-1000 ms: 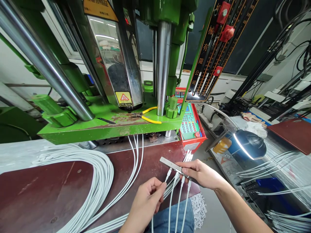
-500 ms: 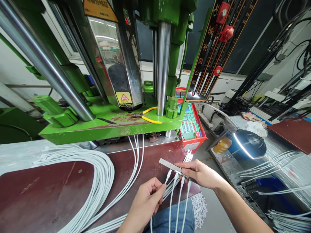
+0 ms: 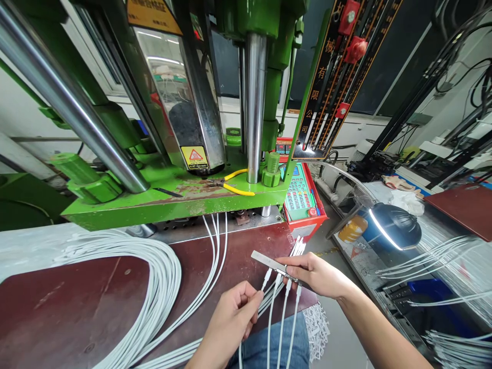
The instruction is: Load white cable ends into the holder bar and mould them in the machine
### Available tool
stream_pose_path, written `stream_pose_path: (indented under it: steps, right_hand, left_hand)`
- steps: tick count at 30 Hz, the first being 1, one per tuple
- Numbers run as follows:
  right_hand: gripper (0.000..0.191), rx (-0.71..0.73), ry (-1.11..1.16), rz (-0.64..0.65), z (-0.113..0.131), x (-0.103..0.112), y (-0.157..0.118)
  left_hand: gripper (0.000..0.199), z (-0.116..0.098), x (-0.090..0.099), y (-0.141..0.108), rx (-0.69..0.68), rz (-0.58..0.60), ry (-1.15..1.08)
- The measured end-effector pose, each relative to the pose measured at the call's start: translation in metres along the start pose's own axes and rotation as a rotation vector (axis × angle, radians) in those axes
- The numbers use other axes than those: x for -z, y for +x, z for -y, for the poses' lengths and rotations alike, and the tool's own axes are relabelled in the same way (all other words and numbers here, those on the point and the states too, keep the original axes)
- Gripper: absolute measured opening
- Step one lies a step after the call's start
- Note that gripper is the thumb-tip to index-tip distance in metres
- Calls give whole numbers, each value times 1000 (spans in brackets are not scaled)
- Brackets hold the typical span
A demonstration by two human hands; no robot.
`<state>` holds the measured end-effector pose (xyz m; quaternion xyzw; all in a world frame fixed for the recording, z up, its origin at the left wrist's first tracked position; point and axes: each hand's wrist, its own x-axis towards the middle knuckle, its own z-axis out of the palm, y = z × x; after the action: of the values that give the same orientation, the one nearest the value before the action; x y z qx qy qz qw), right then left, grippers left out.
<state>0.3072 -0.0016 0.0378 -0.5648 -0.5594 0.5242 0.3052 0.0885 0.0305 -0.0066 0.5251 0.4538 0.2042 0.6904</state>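
Observation:
My right hand (image 3: 313,274) is closed around a flat metal bar (image 3: 265,260). Several white cables hang from the bar's lower edge, their molded connector ends (image 3: 288,284) against it. Left of these, my left hand (image 3: 240,310) pinches one white cable just below its connector (image 3: 266,277), which meets the bar near its left part. Behind the hands, more white cable ends (image 3: 298,248) lie at the right edge of the brown board (image 3: 253,246). The tips of the connectors at the bar are hidden.
A green press (image 3: 184,202) stands ahead, with yellow-handled pliers (image 3: 238,189) on its ledge. A large coil of white cables (image 3: 165,261) lies on the left. To the right are a red control box (image 3: 303,225), a blue-black lamp (image 3: 395,228) and a bench with cables (image 3: 426,261).
Both hands, the bar and the cables keep nearly the same position. The view has shifted very slightly.

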Motion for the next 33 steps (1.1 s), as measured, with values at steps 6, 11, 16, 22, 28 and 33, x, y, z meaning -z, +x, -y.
stream_pose_path:
  steps: [6, 11, 16, 22, 28, 33]
  right_hand:
    - [43, 2, -74, -14, 3, 0, -1]
    - [47, 20, -181, -34, 9, 2, -1]
    - [48, 48, -60, -2, 13, 7, 2]
    - [50, 33, -50, -14, 9, 9, 5]
    - [50, 71, -132, 16, 18, 10, 3]
    - [44, 61, -134, 55, 20, 13, 10]
  left_hand:
    - [41, -5, -2, 1, 15, -28, -8]
    - [39, -18, -5, -1, 20, -10, -32]
    - [39, -22, -5, 1, -6, 23, -73]
    - [44, -6, -10, -2, -42, 213, -64]
    - [49, -6, -7, -3, -33, 194, -35]
    - [55, -1, -8, -6, 5, 230, -50]
